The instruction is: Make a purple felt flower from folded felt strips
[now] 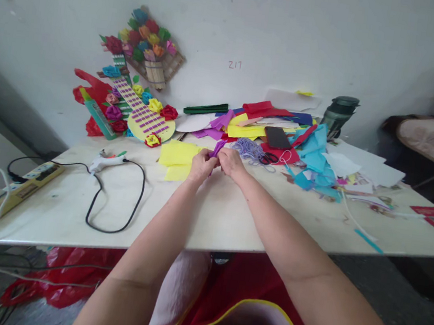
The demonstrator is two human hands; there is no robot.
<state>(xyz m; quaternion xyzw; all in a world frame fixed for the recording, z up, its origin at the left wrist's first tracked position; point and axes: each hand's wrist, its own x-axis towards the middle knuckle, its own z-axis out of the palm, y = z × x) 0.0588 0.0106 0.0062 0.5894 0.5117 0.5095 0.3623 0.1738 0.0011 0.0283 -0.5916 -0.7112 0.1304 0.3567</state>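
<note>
Purple gathered paper [219, 146] pinched between fingertips of left hand [201, 166] and right hand [231, 162] over tabletop [229, 217], long axis pointed away from body, tipped slightly right; neither hand clearly nearer; yellow paper [177, 153] overlapped by left hand

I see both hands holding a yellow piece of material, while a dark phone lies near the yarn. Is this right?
Not quite. The head view shows the left hand and right hand holding a purple piece, not yellow; the dark phone does lie near the yarn.
</note>
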